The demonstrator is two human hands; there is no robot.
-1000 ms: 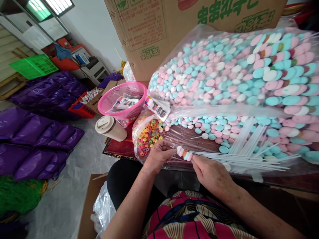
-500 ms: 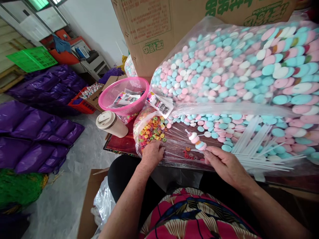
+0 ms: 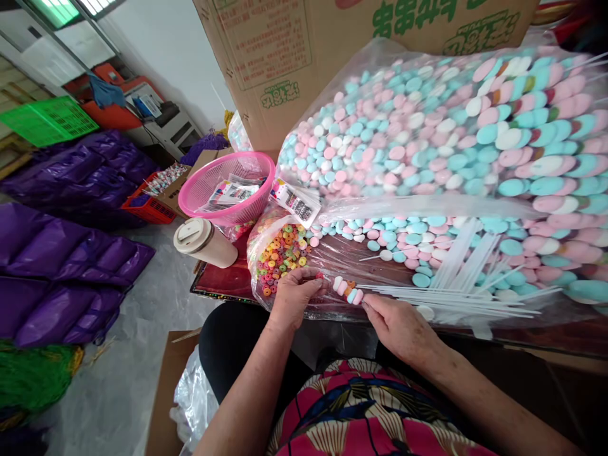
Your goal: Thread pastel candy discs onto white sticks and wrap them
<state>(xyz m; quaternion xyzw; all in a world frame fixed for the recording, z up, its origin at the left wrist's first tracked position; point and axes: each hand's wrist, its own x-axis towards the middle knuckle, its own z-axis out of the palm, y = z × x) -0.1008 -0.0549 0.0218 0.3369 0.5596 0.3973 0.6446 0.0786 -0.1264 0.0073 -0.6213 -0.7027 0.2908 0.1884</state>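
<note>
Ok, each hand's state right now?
Left hand: closed, pinching a small red piece.
Right hand: closed, holding a skewer of pink, white, blue and orange pieces.

Left hand (image 3: 295,296) (now with a red ring (image 3: 320,275)) back near the candy skewer (image 3: 348,290).

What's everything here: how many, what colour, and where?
threaded stick: one, pastel and orange, right hand
small piece: at least one, red, left hand
table: one, dark red, centre
loose rings: many, multicoloured, table's left
white sticks: many, white, table
discs: many, pastel, table's far side
basket: one, pink, table's left end
cup: one, cream, before basket
big carton: one, brown, behind discs
bundles: several, purple, left floor
crates: at least two, green and red, left
left hand: one, bare, centre
right hand: one, bare, centre
</note>
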